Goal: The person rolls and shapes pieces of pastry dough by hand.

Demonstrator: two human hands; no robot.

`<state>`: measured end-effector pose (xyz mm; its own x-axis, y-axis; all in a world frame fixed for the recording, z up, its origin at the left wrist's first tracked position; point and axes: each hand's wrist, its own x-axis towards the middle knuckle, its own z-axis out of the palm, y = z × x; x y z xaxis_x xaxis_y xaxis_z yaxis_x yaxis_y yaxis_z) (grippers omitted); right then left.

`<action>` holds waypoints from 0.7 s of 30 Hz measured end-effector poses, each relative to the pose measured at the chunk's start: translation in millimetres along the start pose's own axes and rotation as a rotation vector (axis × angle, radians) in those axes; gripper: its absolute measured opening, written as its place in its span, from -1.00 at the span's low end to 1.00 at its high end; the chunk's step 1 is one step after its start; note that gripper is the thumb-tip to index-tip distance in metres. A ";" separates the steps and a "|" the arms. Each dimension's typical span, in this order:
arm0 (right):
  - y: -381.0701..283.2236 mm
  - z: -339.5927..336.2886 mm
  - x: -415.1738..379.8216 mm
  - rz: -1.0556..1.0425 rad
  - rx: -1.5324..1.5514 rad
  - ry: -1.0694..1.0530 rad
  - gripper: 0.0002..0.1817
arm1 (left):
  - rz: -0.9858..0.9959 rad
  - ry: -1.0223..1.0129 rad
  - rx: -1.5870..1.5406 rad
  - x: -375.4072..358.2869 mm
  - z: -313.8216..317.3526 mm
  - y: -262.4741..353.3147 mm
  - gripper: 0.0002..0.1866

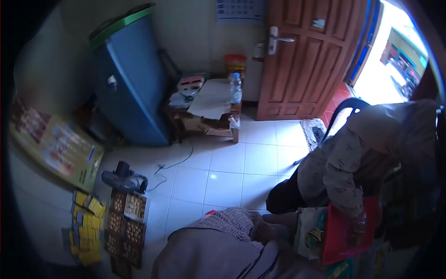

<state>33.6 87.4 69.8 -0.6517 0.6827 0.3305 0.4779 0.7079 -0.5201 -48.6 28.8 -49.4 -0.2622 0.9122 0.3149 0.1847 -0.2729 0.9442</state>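
Observation:
Neither of my hands can be made out in the head view. At the bottom, a bent figure in a grey cloth (209,253) and a knitted garment (232,223) fills the foreground, with no fingers showing. On the right, another person in a patterned top (344,158) leans over a red plastic container (341,218). That person's hand (357,228) reaches down into it; what it touches is dark and unclear. Beside the red container is a pale open container (304,230) with yellow-green pieces inside.
Trays of small round pieces (132,230) stand on the tiled floor, next to yellow packets (88,228). A dark fan (124,179) lies by them, its cord (179,160) trailing. Behind are a low table (209,100) with a bottle (236,88), a blue-grey cabinet (132,83) and an open door (309,60).

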 end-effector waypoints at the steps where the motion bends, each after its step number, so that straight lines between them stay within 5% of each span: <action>1: -1.1 4.6 1.6 -0.029 0.008 0.005 -0.61 | -0.021 0.038 0.008 -1.4 -15.9 6.1 -0.57; 9: -26.5 10.6 13.2 -0.222 0.018 0.077 -0.59 | -0.050 0.291 0.036 -23.4 -89.2 39.9 -0.61; 21: -64.1 22.2 -18.9 -0.364 0.018 0.135 -0.57 | -0.024 0.343 -0.008 -29.7 -81.8 61.5 -0.66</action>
<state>2.2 25.1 79.4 -0.6926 0.4061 0.5962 0.2186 0.9058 -0.3631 -106.9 -40.1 7.2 -0.5702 0.7627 0.3052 0.1671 -0.2561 0.9521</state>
